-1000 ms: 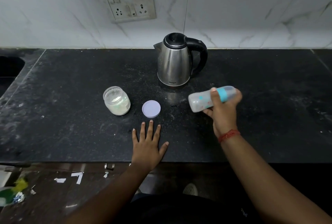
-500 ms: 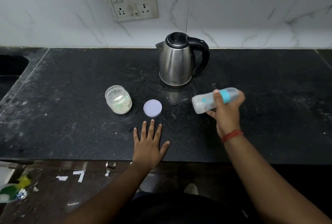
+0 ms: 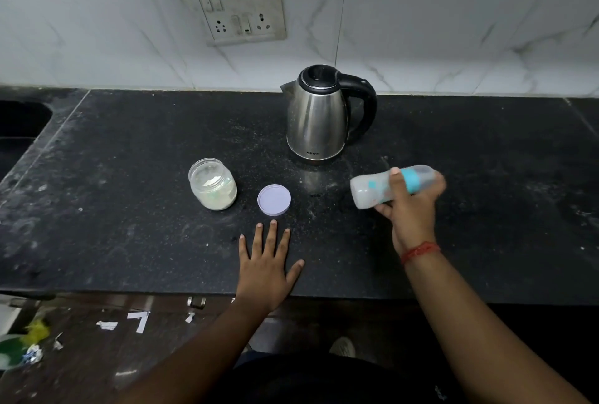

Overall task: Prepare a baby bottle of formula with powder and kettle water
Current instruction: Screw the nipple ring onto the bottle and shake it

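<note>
My right hand (image 3: 410, 214) grips a capped baby bottle (image 3: 372, 191) with a teal collar, held sideways above the black counter (image 3: 129, 225), its base pointing left; the bottle looks blurred. My left hand (image 3: 267, 265) lies flat on the counter near the front edge, fingers spread, holding nothing. Just beyond its fingertips lies a round lilac lid (image 3: 274, 199). Left of the lid stands an open clear jar (image 3: 213, 183) partly filled with pale powder. A steel kettle (image 3: 319, 116) with a black handle and shut lid stands behind, near the wall.
A sink recess (image 3: 22, 118) lies at the far left of the counter. A switch and socket plate (image 3: 238, 6) hangs on the tiled wall above the kettle. Paper scraps and litter (image 3: 29, 343) lie on the floor below the counter edge.
The bottle in my right hand stays sideways and shifts slightly with motion blur, as if shaken. My left hand, the jar, lid and kettle have not moved.
</note>
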`<state>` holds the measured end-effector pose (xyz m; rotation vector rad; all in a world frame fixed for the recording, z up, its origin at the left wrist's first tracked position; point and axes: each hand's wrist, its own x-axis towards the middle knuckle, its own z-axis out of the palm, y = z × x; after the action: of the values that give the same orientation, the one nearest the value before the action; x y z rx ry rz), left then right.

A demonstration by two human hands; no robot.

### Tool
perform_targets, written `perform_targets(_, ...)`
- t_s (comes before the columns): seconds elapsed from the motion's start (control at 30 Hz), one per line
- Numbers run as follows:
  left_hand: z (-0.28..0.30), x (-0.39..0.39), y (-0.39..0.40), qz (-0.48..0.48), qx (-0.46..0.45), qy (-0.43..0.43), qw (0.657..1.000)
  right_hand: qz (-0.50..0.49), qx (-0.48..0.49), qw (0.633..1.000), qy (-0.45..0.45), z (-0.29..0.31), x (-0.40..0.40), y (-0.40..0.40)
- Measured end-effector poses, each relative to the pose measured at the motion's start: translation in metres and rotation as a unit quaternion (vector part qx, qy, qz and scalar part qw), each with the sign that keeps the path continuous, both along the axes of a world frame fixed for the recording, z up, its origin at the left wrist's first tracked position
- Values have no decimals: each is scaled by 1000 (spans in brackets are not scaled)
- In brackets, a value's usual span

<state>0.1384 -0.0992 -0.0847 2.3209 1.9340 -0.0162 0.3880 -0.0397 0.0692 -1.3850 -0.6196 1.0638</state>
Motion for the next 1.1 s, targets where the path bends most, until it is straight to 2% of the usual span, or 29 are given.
perform_targets(0.1, 0, -1, 0, -1, -1, -2, 1000, 130, -35, 989, -63, 0, -1, -2)
perform_targets(0.13, 1, -2, 0, 0, -3, 0, 1000, 114, -32, 991, -62, 0, 1, -1)
perform_targets(0.23, 2, 0, 0, 0, -3, 1, 1000, -17, -3, 1000, -5, 1, 3, 0)
perform_targets(0.27, 2, 0, 0, -1, -2, -1, 1000, -1, -10, 1000, -18, 2, 1, 0)
perform_targets(0.33, 2, -1, -1, -1, -2, -2, 1000, 116, -36, 990, -69, -1, -3, -3)
perform_targets(0.37, 2, -1, 0, 0, -3, -2, 1000, 133, -38, 987, -77, -2, -4, -4)
perform_targets(0.47, 3, 0, 0, 0, -5, 0, 1000, 19, -12, 1000, -16, -4, -2, -3)
perform_targets(0.5, 2, 0, 0, 1, -5, 0, 1000, 14, -12, 1000, -5, -3, -3, -3)
perform_targets(0.6, 1, -2, 0, 0, -6, -1, 1000, 134, -35, 989, -55, -6, -5, -7)
perform_targets(0.63, 1, -1, 0, 0, -8, -1, 1000, 118, -29, 991, -54, -6, -3, -7)
perform_targets(0.73, 1, 0, 0, -1, -3, -5, 1000, -17, 5, 1000, 2, -4, 2, -4)
perform_targets(0.77, 1, 0, 0, -1, -2, -5, 1000, -8, -2, 1000, -1, -2, 1, -4)
perform_targets(0.83, 1, -2, 0, -1, -3, -3, 1000, 92, -27, 994, -45, -2, 1, -5)
perform_targets(0.87, 1, -2, 0, -1, -4, -1, 1000, 110, -29, 992, -57, -2, 2, -5)
perform_targets(0.97, 3, 1, 0, 1, -4, -6, 1000, -10, 5, 1000, -13, -1, 3, -2)
perform_targets(1.0, 3, 1, 0, 1, -2, -8, 1000, -17, 5, 1000, -6, 0, 1, -2)
perform_targets(1.1, 1, -1, 0, 0, -4, -3, 1000, 122, -39, 989, -72, -2, -3, -8)
